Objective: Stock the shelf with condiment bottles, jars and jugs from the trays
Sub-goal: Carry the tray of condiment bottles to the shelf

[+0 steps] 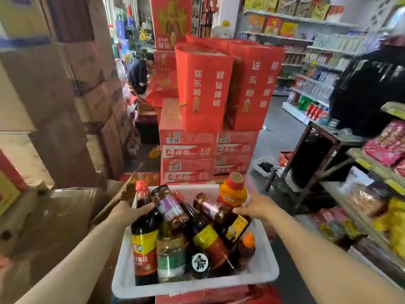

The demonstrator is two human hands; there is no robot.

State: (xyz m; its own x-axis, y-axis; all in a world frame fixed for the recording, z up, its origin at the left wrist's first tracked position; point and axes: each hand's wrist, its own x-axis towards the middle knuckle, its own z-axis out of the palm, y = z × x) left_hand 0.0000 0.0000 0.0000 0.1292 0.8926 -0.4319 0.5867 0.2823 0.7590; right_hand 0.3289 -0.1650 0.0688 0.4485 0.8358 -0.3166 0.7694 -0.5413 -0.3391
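Note:
A white plastic tray [266, 266] sits low in the middle, on red cartons. It holds several condiment bottles and jars: a tall dark soy sauce bottle [144, 240] at the left, a purple-labelled jar [169, 207], a dark bottle with a yellow and red label [208, 238], and an orange jug with a red cap [233, 190] at the far right corner. My left hand [129, 210] grips the tray's left rim, thumb lying against the soy sauce bottle. My right hand [256, 207] grips the right rim beside the orange jug.
Stacked red cartons [188, 150] with red gift bags [203, 88] on top stand just beyond the tray. Brown cardboard boxes [54, 106] wall the left side. A shelf with snack packets [385, 150] runs along the right, behind a dark metal table [328, 137]. A person crouches far back.

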